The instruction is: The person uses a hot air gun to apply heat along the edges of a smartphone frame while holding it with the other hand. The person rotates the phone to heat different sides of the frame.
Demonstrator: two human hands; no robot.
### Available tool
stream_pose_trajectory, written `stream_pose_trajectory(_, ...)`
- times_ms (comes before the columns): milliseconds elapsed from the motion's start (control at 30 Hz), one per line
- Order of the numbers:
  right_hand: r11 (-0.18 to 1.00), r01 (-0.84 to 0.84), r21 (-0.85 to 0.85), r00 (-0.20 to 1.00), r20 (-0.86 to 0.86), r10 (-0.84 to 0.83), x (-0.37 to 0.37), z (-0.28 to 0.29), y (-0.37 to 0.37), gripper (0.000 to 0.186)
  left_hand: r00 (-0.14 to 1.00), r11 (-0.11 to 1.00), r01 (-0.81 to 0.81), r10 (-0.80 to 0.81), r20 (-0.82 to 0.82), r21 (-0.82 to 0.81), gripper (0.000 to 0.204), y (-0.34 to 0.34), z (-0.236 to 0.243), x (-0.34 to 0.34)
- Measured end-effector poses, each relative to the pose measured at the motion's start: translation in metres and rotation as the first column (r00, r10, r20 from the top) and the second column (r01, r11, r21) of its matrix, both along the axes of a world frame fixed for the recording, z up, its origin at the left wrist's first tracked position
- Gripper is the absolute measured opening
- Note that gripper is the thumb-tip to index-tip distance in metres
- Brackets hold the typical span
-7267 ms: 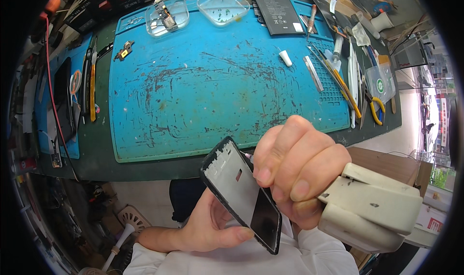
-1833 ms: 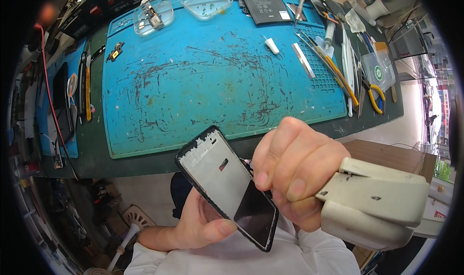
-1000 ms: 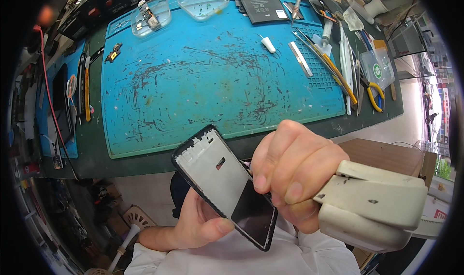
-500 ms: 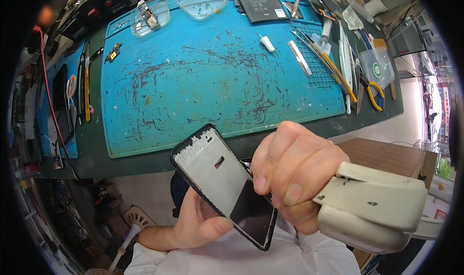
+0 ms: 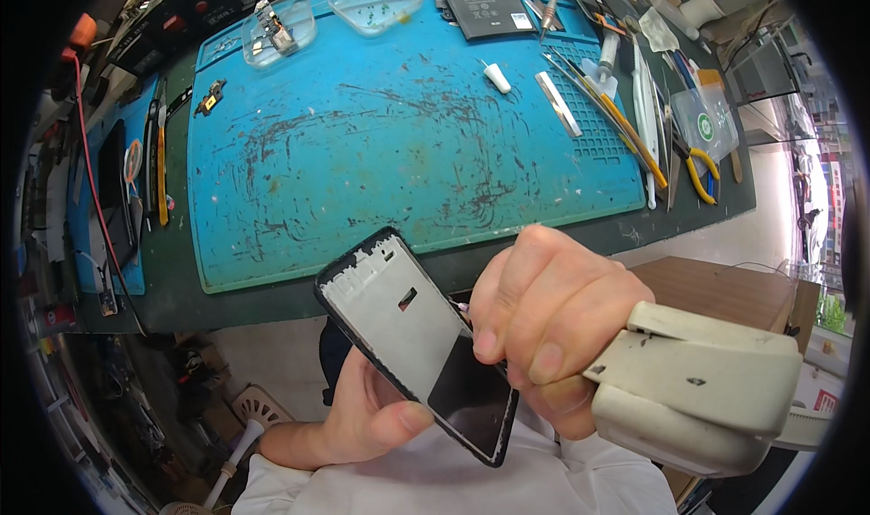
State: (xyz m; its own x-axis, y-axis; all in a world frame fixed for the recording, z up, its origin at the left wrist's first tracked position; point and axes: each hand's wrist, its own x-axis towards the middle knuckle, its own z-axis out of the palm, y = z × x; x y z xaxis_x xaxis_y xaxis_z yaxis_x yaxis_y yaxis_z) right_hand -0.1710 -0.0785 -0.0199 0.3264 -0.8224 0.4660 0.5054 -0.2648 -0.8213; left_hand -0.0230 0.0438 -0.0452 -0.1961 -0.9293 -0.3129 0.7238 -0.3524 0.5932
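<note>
My left hand (image 5: 372, 417) grips a black-rimmed phone frame (image 5: 399, 311) by its lower left edge, thumb along the rim and the other fingers hidden beneath. The frame is tilted, with a bare grey upper inside, a small slot and ragged pale residue at the top. Its lower part is glossy black. Close over the frame's right edge, my right hand (image 5: 562, 316) is closed round the narrow end of a bulky cream plastic hand tool (image 5: 702, 379). The tool's kind is not clear, and its working end is hidden. A small pinkish bit shows beside the knuckles.
Beyond the hands lies a scratched blue work mat (image 5: 381, 171). Clear trays (image 5: 376, 6) of small parts and a black battery (image 5: 480, 8) sit at its back. Tweezers, brushes and yellow-handled pliers (image 5: 698, 175) lie right. A wooden surface (image 5: 707, 288) stands behind the tool.
The view has shifted slightly. Both hands keep their holds, and the phone frame has barely moved.
</note>
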Motion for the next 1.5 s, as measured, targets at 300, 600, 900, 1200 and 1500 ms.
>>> stream_pose_trajectory(300,0.98,-0.17,-0.1,0.984,-0.073,0.163,-0.012,-0.004,-0.009,0.012,0.999,0.999,0.013,-0.014,0.033,0.03,0.079,-0.001,0.008,-0.001)
stream_pose_trajectory(600,0.974,-0.196,-0.11,0.977,-0.106,0.185,-0.015,-0.003,-0.009,0.012,0.997,0.999,-0.014,0.017,0.071,-0.051,0.078,-0.003,0.001,-0.002)
stream_pose_trajectory(900,0.975,-0.194,-0.107,0.977,-0.109,0.182,-0.017,-0.003,-0.008,0.013,0.997,1.0,-0.011,0.013,0.082,-0.029,0.083,-0.002,0.002,-0.002)
stream_pose_trajectory(1200,0.975,-0.2,-0.101,0.976,-0.104,0.189,-0.019,-0.003,-0.007,0.013,0.994,0.999,-0.043,0.044,0.096,-0.014,0.082,-0.002,0.007,-0.004)
stream_pose_trajectory(1500,0.984,-0.153,-0.09,0.987,-0.07,0.147,-0.017,-0.003,-0.003,0.013,0.991,0.998,-0.053,0.055,0.121,-0.025,0.081,-0.003,0.008,-0.005)
